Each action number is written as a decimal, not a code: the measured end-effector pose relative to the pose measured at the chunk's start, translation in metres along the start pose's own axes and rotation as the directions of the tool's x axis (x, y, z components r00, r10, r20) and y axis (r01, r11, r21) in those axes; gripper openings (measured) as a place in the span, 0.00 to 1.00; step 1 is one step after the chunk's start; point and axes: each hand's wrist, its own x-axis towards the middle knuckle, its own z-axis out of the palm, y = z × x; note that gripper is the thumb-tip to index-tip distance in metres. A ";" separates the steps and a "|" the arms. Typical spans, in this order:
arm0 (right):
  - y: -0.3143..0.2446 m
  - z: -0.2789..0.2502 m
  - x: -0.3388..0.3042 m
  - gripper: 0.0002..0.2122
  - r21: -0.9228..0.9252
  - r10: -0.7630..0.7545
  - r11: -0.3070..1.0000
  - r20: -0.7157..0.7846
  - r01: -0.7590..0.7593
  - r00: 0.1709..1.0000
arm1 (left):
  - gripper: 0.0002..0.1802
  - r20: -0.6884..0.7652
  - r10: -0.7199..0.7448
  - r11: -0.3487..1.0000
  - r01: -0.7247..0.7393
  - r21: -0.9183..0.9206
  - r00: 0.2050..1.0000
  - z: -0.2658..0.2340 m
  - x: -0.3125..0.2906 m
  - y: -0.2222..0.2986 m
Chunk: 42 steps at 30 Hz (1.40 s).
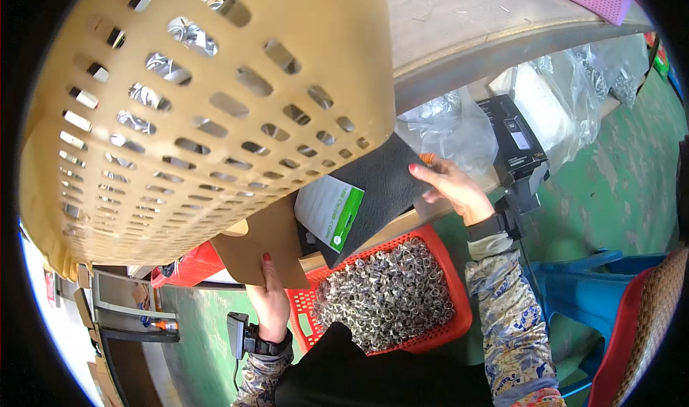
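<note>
My left hand grips the near edge of a brown cardboard piece, its thumb lying on top. My right hand is at the right edge of a dark, textured black sheet, thumb and fingers closed around that edge. On the black sheet lies a white and green printed card, tilted and partly beside the cardboard. The far part of the cardboard and of the sheet is hidden behind a large beige perforated plastic basket.
Below my hands, a red plastic basket holds many small metal fittings. Clear plastic bags and a black box lie right of the bench. A blue stool stands at the right. Another red basket is at the left.
</note>
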 end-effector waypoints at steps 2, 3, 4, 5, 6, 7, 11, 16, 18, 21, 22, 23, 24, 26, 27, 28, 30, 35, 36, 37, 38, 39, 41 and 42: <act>0.019 0.015 0.004 0.27 0.744 -0.196 0.647 -0.047 0.166 0.979 | 0.12 -0.004 -0.015 1.000 0.015 -0.026 1.000 0.001 0.002 0.001; 0.027 0.030 0.008 0.27 0.925 -0.366 0.330 -0.059 0.188 0.929 | 0.12 -0.004 -0.030 0.998 0.029 -0.056 1.000 0.005 0.002 0.000; 0.023 0.052 -0.001 0.31 0.960 -0.361 0.209 -0.102 0.187 0.927 | 0.12 -0.005 -0.037 0.998 0.036 -0.055 0.999 0.001 0.002 -0.003; 0.027 0.079 -0.009 0.31 0.964 -0.371 0.173 -0.124 0.200 0.920 | 0.14 0.036 -0.040 0.998 0.042 -0.046 0.999 -0.007 0.002 -0.010; 0.026 0.098 -0.016 0.30 0.894 -0.414 0.305 -0.186 0.328 0.891 | 0.16 0.086 -0.026 0.999 0.030 -0.042 0.996 -0.005 -0.001 -0.006; 0.027 0.125 -0.014 0.31 0.848 -0.388 0.421 -0.151 0.321 0.909 | 0.16 0.074 -0.027 0.999 0.029 -0.029 0.997 -0.009 -0.004 -0.010; 0.003 0.158 0.024 0.31 0.683 -0.093 0.672 -0.304 0.285 0.948 | 0.15 0.035 -0.041 0.999 0.040 0.012 0.999 0.003 -0.005 -0.011; -0.014 0.150 0.072 0.21 0.538 0.244 0.837 -0.530 0.100 0.812 | 0.13 -0.001 0.003 0.999 -0.003 0.035 1.000 0.008 -0.005 -0.011; 0.016 0.132 0.110 0.19 0.175 0.085 0.984 -0.589 0.024 0.804 | 0.13 0.023 -0.011 1.000 0.011 0.026 1.000 0.018 -0.006 -0.003; -0.005 0.110 0.101 0.21 0.235 0.046 0.966 -0.560 0.105 0.827 | 0.14 0.013 -0.019 0.998 0.018 0.062 1.000 0.012 -0.002 -0.006; -0.022 0.094 0.081 0.22 0.386 0.144 0.921 -0.472 0.057 0.870 | 0.14 0.016 -0.008 0.997 0.007 0.078 1.000 0.009 -0.002 -0.009; -0.031 0.073 0.060 0.22 0.483 0.099 0.861 -0.471 0.162 0.877 | 0.14 0.015 -0.013 0.997 0.012 0.072 1.000 0.009 -0.002 -0.011; -0.036 0.050 0.040 0.22 0.572 0.053 0.778 -0.473 0.260 0.880 | 0.14 0.005 -0.020 0.998 0.020 0.058 1.000 0.009 -0.002 -0.013; -0.034 0.009 0.006 0.19 0.617 0.074 0.745 -0.456 0.255 0.887 | 0.14 -0.021 -0.032 0.998 0.033 0.054 0.999 0.003 -0.002 -0.013; -0.033 0.000 -0.009 0.18 0.608 0.066 0.737 -0.499 0.294 0.864 | 0.13 -0.009 -0.047 0.998 0.047 0.040 0.999 -0.002 -0.002 -0.014; -0.030 -0.018 -0.023 0.18 0.586 0.051 0.731 -0.558 0.350 0.828 | 0.13 0.012 -0.053 0.999 0.053 0.008 0.999 0.001 -0.001 -0.013; -0.002 -0.058 -0.038 0.14 0.614 0.013 0.691 -0.537 0.381 0.843 | 0.13 0.016 -0.038 0.999 0.039 -0.030 0.999 0.008 -0.004 -0.015; -0.001 -0.094 -0.092 0.08 0.817 0.029 0.377 -0.482 0.437 0.876 | 0.13 0.033 0.088 0.989 -0.091 0.114 0.996 0.007 0.000 -0.023; 0.003 -0.101 -0.098 0.08 0.839 0.016 0.322 -0.468 0.439 0.884 | 0.13 0.039 0.141 0.967 -0.146 0.207 0.989 0.005 0.000 -0.024; 0.002 -0.106 -0.103 0.08 0.832 0.009 0.323 -0.479 0.451 0.878 | 0.14 0.050 0.196 0.935 -0.202 0.291 0.979 0.004 0.001 -0.025; 0.001 -0.112 -0.110 0.08 0.841 0.023 0.279 -0.488 0.463 0.873 | 0.14 0.055 0.205 0.937 -0.212 0.278 0.977 0.003 0.002 -0.031; -0.001 -0.116 -0.116 0.08 0.848 0.037 0.234 -0.496 0.475 0.868 | 0.16 0.025 0.337 0.854 -0.317 0.412 0.941 0.002 0.003 -0.040; 0.002 -0.124 -0.125 0.08 0.840 0.020 0.225 -0.510 0.493 0.860 | 0.22 0.077 0.418 0.731 -0.385 0.564 0.905 0.008 -0.003 -0.031; 0.002 -0.129 -0.130 0.09 0.842 0.005 0.214 -0.508 0.496 0.861 | 0.23 0.166 0.340 0.750 -0.374 0.546 0.926 0.011 -0.008 -0.040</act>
